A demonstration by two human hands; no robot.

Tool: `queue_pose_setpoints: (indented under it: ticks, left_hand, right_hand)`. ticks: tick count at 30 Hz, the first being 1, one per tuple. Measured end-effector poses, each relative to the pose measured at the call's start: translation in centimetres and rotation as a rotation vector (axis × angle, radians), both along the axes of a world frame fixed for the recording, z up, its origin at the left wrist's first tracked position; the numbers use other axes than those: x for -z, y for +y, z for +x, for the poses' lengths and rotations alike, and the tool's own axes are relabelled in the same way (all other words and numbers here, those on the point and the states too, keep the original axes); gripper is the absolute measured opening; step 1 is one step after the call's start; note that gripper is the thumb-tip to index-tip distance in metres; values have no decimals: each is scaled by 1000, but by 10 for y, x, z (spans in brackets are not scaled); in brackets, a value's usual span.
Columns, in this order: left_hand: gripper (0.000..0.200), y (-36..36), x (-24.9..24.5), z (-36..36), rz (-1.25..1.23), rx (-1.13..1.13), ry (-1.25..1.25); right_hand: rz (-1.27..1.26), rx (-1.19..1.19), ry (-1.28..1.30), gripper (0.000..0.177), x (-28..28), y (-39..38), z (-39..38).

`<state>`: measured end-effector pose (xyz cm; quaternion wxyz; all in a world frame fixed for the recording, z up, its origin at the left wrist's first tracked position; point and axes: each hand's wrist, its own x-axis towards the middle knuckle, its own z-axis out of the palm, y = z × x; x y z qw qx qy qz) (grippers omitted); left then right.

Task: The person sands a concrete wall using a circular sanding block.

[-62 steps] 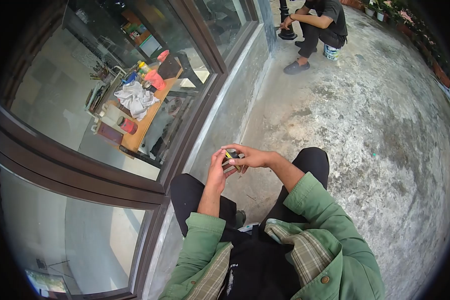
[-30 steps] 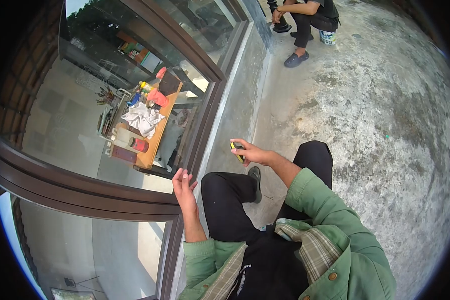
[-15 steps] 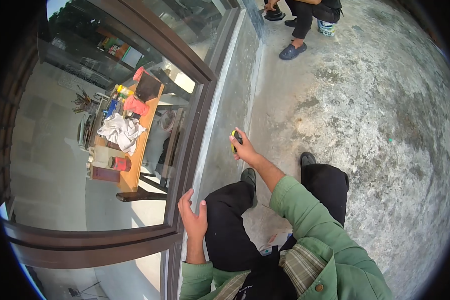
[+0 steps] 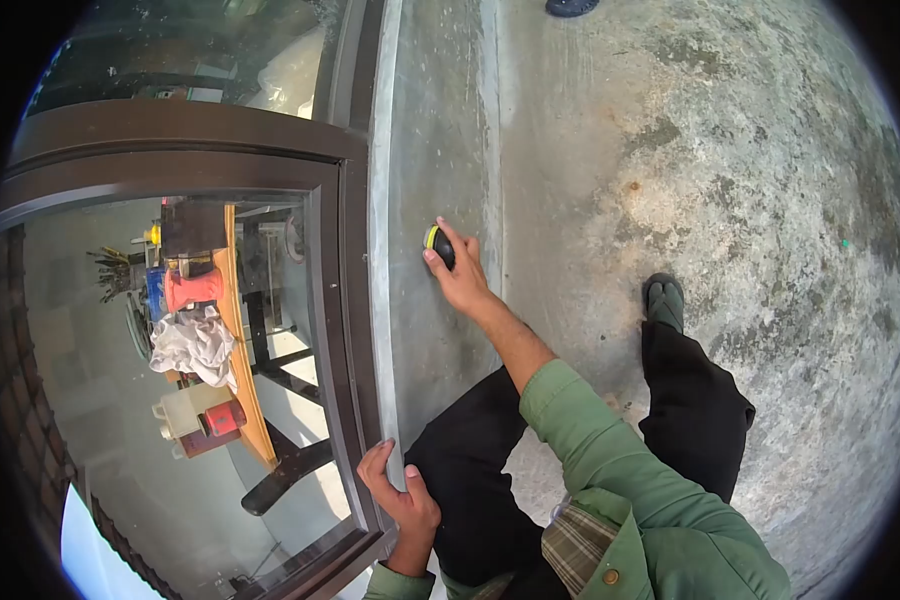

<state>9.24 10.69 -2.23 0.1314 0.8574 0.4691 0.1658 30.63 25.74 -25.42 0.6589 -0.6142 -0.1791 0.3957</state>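
My right hand (image 4: 462, 272) is wrapped round a palm-sized black hand sanding pad (image 4: 444, 248) with a yellow band along its edge. The yellow side faces the low grey wall (image 4: 432, 160) below the window, and the pad overlaps the wall in this view. Lower down, my left hand (image 4: 402, 488) holds nothing; its fingers are apart, with the tips right at the pale sill (image 4: 386, 400) beside the brown window frame (image 4: 342, 330).
Window glass fills the left side, showing a wooden table (image 4: 255, 415) with a white cloth (image 4: 195, 345) and a red container (image 4: 223, 418). Stained concrete floor (image 4: 770, 230) lies to the right, under my sandalled foot (image 4: 664, 300). Another person's dark shoe (image 4: 571, 7) shows at the top edge.
My view has turned, and the other person has left it except for one shoe. My right hand, with the pad, is farther up along the wall. My left hand stays by the frame.
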Motion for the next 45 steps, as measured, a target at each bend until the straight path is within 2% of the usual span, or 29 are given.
queue_pose_setpoints:
  ticks: [5, 7, 9, 11, 14, 17, 19, 21, 23, 25, 27, 30, 31, 32, 33, 35, 37, 39, 40, 41, 43, 44, 45]
  left_hand:
    - [40, 24, 3, 16, -50, 1, 44]
    - [39, 29, 3, 22, -64, -17, 41]
    - [39, 35, 2, 22, -78, -39, 38]
    - [42, 39, 4, 19, -48, -60, 34]
    - [42, 44, 4, 23, -40, -104, 58]
    - [42, 49, 7, 25, -30, -113, 67]
    - [41, 51, 7, 25, -38, -117, 65]
    - [40, 56, 6, 21, -48, -112, 67]
    - [39, 59, 7, 17, -50, -127, 55]
    - [38, 61, 6, 23, -55, -121, 60]
    - [38, 61, 6, 27, -67, -110, 68]
    - [38, 63, 7, 31, -42, -116, 72]
    - [39, 63, 6, 31, -56, -118, 66]
    - [40, 62, 6, 32, -70, -123, 56]
    - [40, 62, 5, 31, -65, -124, 60]
    - [41, 62, 4, 30, -67, -115, 69]
    - [39, 61, 3, 32, -51, -120, 78]
    - [38, 60, 5, 34, -35, -113, 83]
    - [38, 59, 5, 33, -28, -117, 94]
    - [37, 58, 3, 32, -20, -121, 106]
    - [37, 55, 2, 32, -11, -123, 108]
    - [37, 54, 2, 32, -13, -124, 104]
    - [37, 54, 2, 28, -10, -113, 102]
  right_hand:
    - [-71, 76, 53, 65, 38, 29, 30]
    - [-208, 117, 183, 65, 66, 47, 50]
    - [-263, 136, 188, 65, 90, 65, 71]
    - [-270, 122, 204, 64, 88, 76, 88]
    - [-32, 188, -58, 59, 50, 80, 102]
    - [38, 217, -142, 58, 53, 75, 92]
    - [-58, 213, -73, 59, 104, 81, 88]
    - [-264, 213, 198, 58, 163, 98, 93]
    - [-250, 197, 159, 58, 153, 109, 116]
    - [-246, 169, 120, 58, 119, 108, 133]
    - [22, 179, -117, 57, 71, 105, 141]
    - [70, 215, -199, 57, 76, 102, 133]
    - [74, 216, -191, 57, 104, 107, 128]
    - [-87, 247, -2, 57, 151, 115, 122]
    - [-249, 276, 185, 56, 156, 116, 124]
    - [-255, 266, 151, 55, 162, 122, 124]
    - [-269, 242, 114, 55, 135, 116, 127]
    - [30, 229, -154, 55, 76, 105, 129]
    - [101, 244, -265, 55, 66, 101, 126]
    - [104, 244, -259, 55, 69, 101, 124]
    - [-103, 290, -67, 56, 107, 108, 120]
    - [-257, 287, 104, 59, 150, 115, 117]
    - [-253, 298, 103, 59, 172, 117, 114]
